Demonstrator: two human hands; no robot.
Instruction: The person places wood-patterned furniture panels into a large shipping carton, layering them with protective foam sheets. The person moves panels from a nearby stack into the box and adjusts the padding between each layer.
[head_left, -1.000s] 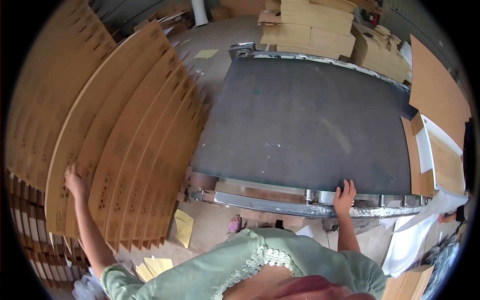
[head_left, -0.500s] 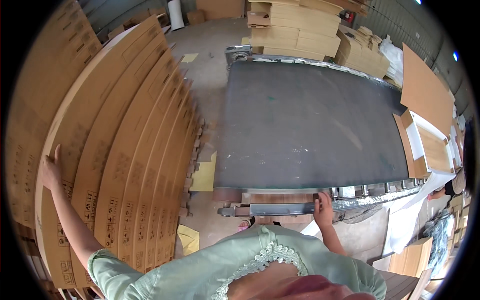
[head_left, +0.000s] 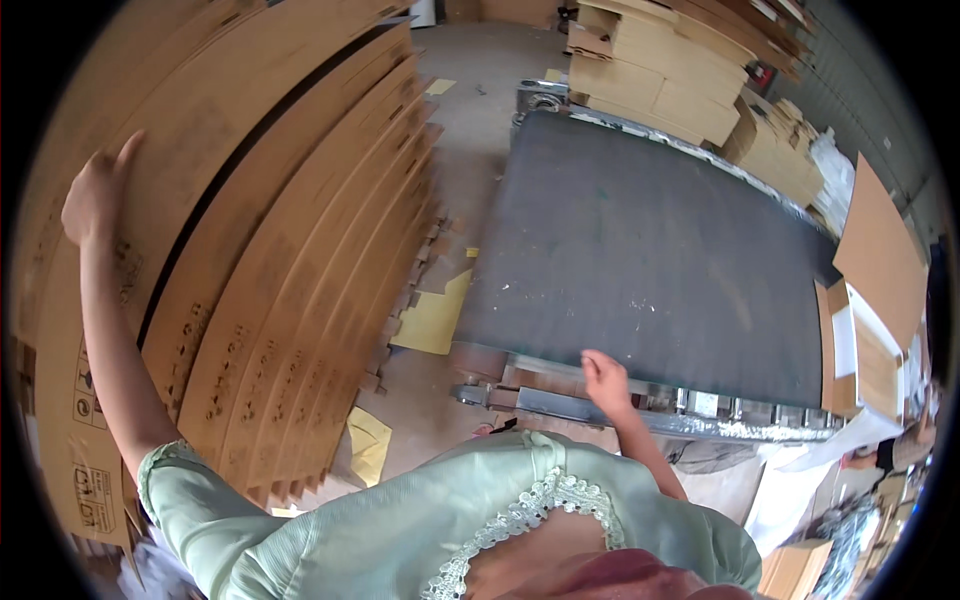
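On the left, a tall stack of brown flattened cartons (head_left: 285, 230) leans in a row. My left hand (head_left: 92, 200) grips the top flattened carton (head_left: 190, 140) at its left edge, thumb raised along the board. A dark gap separates that carton from the one behind it. My right hand (head_left: 606, 380) hovers at the near edge of the dark conveyor belt (head_left: 650, 260), fingers curled in, with nothing visible in them.
An open carton with white lining (head_left: 870, 350) stands at the belt's right end. Beyond the belt are stacked cardboard pieces (head_left: 660, 75). A metal rail (head_left: 560, 402) runs along the belt's near side. Yellow paper scraps (head_left: 368, 445) lie on the floor.
My left hand has moved up and away with the top carton, opening a gap in the stack. My right hand has left the rail and shifted left. The view has turned left.
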